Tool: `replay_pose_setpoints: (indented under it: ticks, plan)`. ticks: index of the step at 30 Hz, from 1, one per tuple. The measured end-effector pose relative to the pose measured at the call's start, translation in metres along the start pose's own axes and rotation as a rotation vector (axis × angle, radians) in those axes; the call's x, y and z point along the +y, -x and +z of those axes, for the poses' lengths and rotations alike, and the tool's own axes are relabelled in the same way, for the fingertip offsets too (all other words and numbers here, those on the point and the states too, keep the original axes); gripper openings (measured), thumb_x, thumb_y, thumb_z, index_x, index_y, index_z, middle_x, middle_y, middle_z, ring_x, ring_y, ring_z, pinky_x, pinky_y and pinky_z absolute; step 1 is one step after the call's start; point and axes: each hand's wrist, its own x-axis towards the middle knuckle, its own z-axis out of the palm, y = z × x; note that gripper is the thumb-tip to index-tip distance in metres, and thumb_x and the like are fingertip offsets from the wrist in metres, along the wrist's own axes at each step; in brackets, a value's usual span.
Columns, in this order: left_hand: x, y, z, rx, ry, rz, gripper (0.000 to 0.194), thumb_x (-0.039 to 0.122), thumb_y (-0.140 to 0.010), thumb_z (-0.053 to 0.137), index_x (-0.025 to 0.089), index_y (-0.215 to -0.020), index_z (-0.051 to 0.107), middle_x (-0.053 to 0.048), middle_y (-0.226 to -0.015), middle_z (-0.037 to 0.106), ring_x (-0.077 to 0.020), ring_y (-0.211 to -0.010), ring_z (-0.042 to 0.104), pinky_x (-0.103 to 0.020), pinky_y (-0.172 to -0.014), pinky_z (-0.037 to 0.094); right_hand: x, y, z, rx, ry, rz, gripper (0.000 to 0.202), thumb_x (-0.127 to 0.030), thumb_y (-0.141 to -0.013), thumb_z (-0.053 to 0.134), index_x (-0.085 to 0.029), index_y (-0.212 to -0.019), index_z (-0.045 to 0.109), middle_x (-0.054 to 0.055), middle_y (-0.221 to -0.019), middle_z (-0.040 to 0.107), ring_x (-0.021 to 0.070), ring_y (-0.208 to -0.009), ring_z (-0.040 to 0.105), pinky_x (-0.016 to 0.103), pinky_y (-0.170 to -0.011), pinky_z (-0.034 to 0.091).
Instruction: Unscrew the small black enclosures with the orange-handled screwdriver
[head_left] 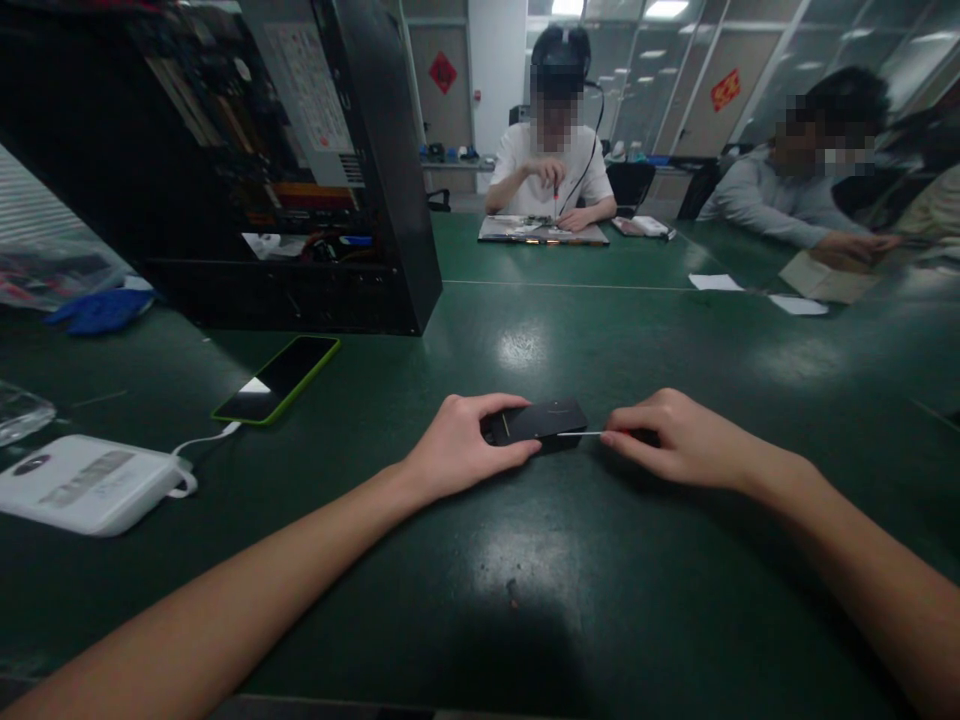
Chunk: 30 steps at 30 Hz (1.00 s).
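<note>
On the green table (420, 600), a small black rectangular box-like device (551, 420) lies in the grip of my left hand (465, 445), thumb along its near side and fingers along its far side. My right hand (667, 435) pinches a screwdriver (581, 434) with a thin metal shaft. Its handle is mostly hidden in my fingers; a bit of red and black shows. The shaft points left, and its tip meets the near side of the black device or lies just in front of it; I cannot tell which.
A large open computer case (390, 200) stands at the back left. Left of my arm lie a phone (281, 380), a cabled white power bank (97, 485) and a blue glove (101, 310). Across the table, one person (555, 170) works on a flat panel (502, 230); another (787, 190) sits right.
</note>
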Motion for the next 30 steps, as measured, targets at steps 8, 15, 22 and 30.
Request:
replay_pose_setpoints:
  ticks: [8,15,22,30]
  plan:
    - [0.003,-0.001,0.006,0.023,0.025,-0.062,0.047,0.041,-0.080,0.085,0.021,-0.121,0.078,-0.005,-0.113,0.081,-0.0249,-0.097,0.075,-0.037,-0.087,0.058,-0.010,-0.001,0.003,0.002,0.042,-0.003,0.040,-0.041,-0.107,0.043,-0.018,-0.091,0.070,0.003,-0.073,0.066,0.0129,-0.062,0.057,0.029,-0.065,0.038]
    - [0.003,0.000,0.008,0.035,0.034,-0.042,0.045,0.042,-0.081,0.085,0.021,-0.120,0.078,-0.005,-0.111,0.082,-0.0248,-0.096,0.076,-0.037,-0.088,0.057,-0.021,-0.003,0.010,0.000,0.130,0.022,0.039,-0.039,-0.108,0.040,-0.018,-0.097,0.071,0.007,-0.084,0.072,0.0159,-0.069,0.064,0.031,-0.068,0.039]
    - [0.002,0.001,0.010,0.044,0.061,-0.029,0.047,0.042,-0.080,0.087,0.021,-0.121,0.077,-0.005,-0.113,0.081,-0.0255,-0.097,0.076,-0.038,-0.090,0.058,-0.025,-0.007,0.023,0.020,0.063,-0.006,0.041,-0.039,-0.110,0.038,-0.017,-0.104,0.072,0.006,-0.083,0.069,0.0161,-0.070,0.062,0.031,-0.070,0.040]
    - [0.002,0.001,0.010,0.018,0.086,0.006,0.048,0.041,-0.083,0.086,0.022,-0.126,0.074,-0.004,-0.118,0.080,-0.0255,-0.105,0.075,-0.036,-0.092,0.056,-0.020,-0.008,0.024,0.019,0.050,-0.045,0.040,-0.038,-0.110,0.039,-0.016,-0.105,0.072,0.006,-0.085,0.070,0.0158,-0.074,0.063,0.031,-0.073,0.041]
